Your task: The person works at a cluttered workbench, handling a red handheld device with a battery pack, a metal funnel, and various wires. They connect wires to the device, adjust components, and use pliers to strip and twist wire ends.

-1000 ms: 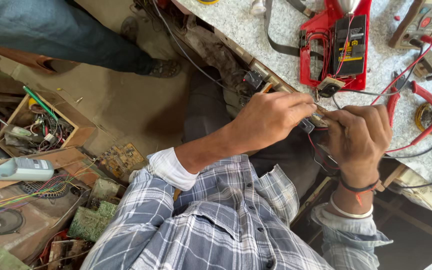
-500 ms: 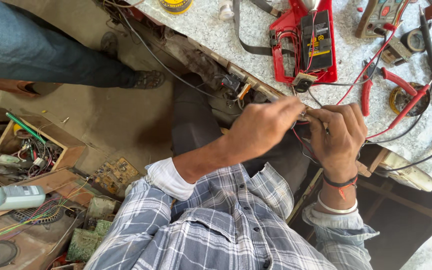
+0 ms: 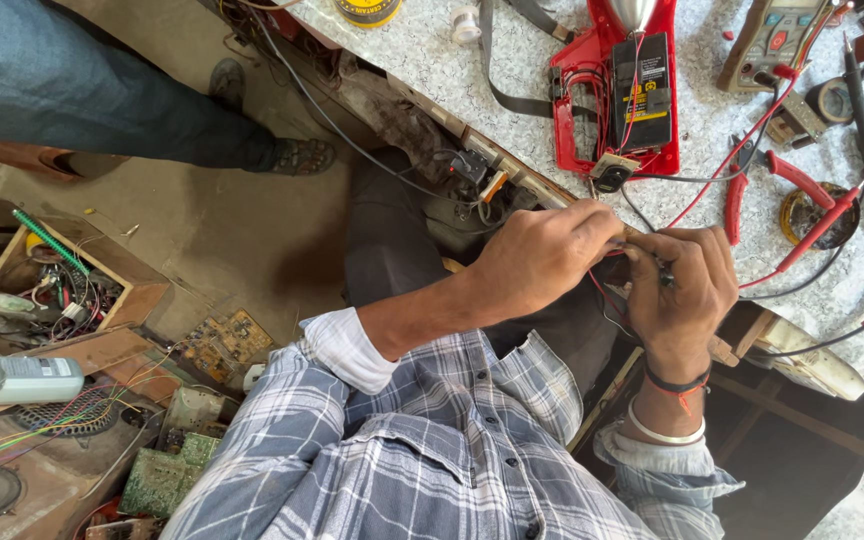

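My left hand (image 3: 542, 258) and my right hand (image 3: 690, 285) meet fingertip to fingertip just below the edge of a speckled workbench (image 3: 432, 50). Both pinch thin red and black wires (image 3: 607, 300) and a small dark part that the fingers mostly hide. The wires run up to an open red device casing (image 3: 577, 110) holding a black battery pack (image 3: 642, 90), with a small dark connector (image 3: 612, 175) hanging at its lower edge. My right wrist wears a black band and a metal bangle. My plaid sleeves fill the bottom of the view.
On the bench lie red-handled pliers (image 3: 787, 180), a multimeter (image 3: 772, 40), red probe leads (image 3: 822, 225) and tape rolls. Another person's leg and sandal (image 3: 297, 155) stand at upper left. A wooden box of parts (image 3: 47, 285), circuit boards (image 3: 222, 345) and a pale blue device (image 3: 22, 380) clutter the floor at left.
Both hands have stayed pressed together on the wires, with small finger shifts. The view has drifted, so the bench and the red casing sit slightly further left.
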